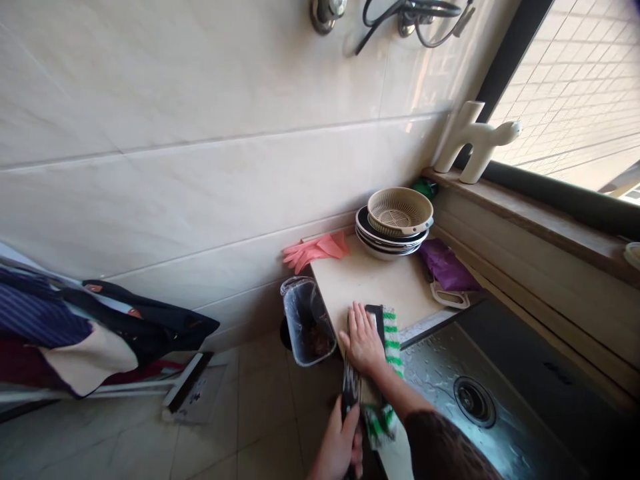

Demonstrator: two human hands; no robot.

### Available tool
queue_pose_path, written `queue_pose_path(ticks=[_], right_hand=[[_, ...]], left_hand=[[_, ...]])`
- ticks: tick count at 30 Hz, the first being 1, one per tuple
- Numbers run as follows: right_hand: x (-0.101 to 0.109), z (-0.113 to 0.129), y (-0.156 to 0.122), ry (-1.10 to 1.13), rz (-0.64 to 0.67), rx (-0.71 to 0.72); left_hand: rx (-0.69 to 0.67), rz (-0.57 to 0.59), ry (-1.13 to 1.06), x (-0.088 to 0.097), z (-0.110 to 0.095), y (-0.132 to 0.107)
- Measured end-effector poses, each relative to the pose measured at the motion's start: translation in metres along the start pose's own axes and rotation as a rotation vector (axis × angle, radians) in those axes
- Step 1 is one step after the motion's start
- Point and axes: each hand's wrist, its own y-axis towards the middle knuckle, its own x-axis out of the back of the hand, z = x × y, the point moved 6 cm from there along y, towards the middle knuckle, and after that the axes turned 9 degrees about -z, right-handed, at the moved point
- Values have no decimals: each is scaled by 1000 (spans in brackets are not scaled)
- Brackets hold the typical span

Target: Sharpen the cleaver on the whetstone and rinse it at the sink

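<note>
My right hand (364, 341) lies flat, fingers stretched out, on a flat black object (376, 319). That object rests on a green-and-white striped cloth (393, 339) at the near edge of a beige counter (370, 283). My left hand (340, 448) is closed round the object's dark handle (351, 388), which juts past the counter edge toward me. I cannot tell what kind of tool the black object is. The cloth hangs down over the counter edge between my arms.
A steel sink (470, 400) with a drain lies to the right. Stacked plates with a beige colander (399, 212) stand at the counter's back, beside pink rubber gloves (316, 251) and a purple cloth (446, 267). A clear bin (306, 323) sits on the floor to the left.
</note>
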Motion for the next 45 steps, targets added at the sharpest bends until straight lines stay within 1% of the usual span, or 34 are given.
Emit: queue_pose_path(ticks=[1, 2, 3, 4, 5, 6, 7, 8, 9, 10, 12, 14, 15, 17, 19, 20, 21, 23, 25, 26, 30, 31, 32, 35, 36, 37, 41, 42, 43, 45], right_hand=[[0, 3, -8, -4, -32, 18], [-1, 6, -14, -5, -54, 35], [-1, 7, -17, -6, -64, 45], [-2, 7, -14, -8, -58, 46], [-2, 5, -8, -11, -36, 37], [-2, 2, 1, -17, -9, 23], [-2, 0, 8, -24, 18, 6], [-2, -2, 12, -31, 36, -3], [-1, -2, 12, -39, 40, -4], [-1, 0, 7, -46, 27, 9], [-1, 8, -9, -56, -30, 56], [-2, 12, -19, -62, -74, 84], [-3, 11, -17, -63, -73, 82], [-4, 6, -3, -62, -27, 47], [-4, 0, 10, -60, 19, 10], [-4, 0, 11, -63, 21, 2], [-3, 1, 7, -67, 6, 4], [-4, 7, -9, -78, -51, 36], [-5, 11, -21, -81, -73, 56], [-5, 11, -20, -79, -64, 54], [-3, 0, 6, -76, 37, -11], [-3, 0, 7, -78, 45, -16], [-3, 1, 4, -82, 38, -11], [-3, 9, -16, -88, -32, 42], [-3, 11, -19, -89, -40, 52], [-3, 11, -18, -92, -33, 53], [-2, 0, 11, -118, 70, -27], [-3, -1, 13, -120, 73, -36], [-3, -1, 10, -118, 58, -32], [-5, 3, -5, -107, -14, 6]], left_hand=[[14, -57, 20, 7, 11, -2], [-18, -112, 3, 14, 16, -3], [-29, -135, -5, 16, 17, -4], [-37, -136, -12, 15, 14, -4], [-26, -104, -8, 9, 8, -3], [-23, -41, 1, 2, -1, -2], [-41, -6, -1, -5, -11, -1], [-44, 3, -6, -8, -17, 0], [-37, 6, -6, -8, -18, -1], [-25, -11, -4, -6, -13, -2], [-3, -63, 9, 4, 4, -4], [-26, -103, 17, 11, 14, -3], [-46, -102, 14, 11, 11, -2], [-72, -56, 0, 3, -3, 2], [-68, 5, -10, -6, -17, 3], [-64, 15, -7, -6, -19, 2], [-62, 3, 1, -3, -16, -1], [-67, -81, 28, 10, -3, -5], [-77, -146, 46, 19, 6, -7], [-76, -147, 50, 19, 5, -6], [-45, -6, 23, 0, -12, 2], [-36, 10, 15, -2, -13, 2], [-25, 5, 14, -1, -9, 0], [6, -77, 40, 12, 10, -5], [3, -90, 51, 14, 11, -6], [-6, -86, 55, 14, 8, -6], [-37, 15, 36, -3, -23, 0], [-35, 27, 31, -4, -24, 0], [-35, 22, 35, -3, -21, 0], [-17, -24, 70, 5, -4, -2]])
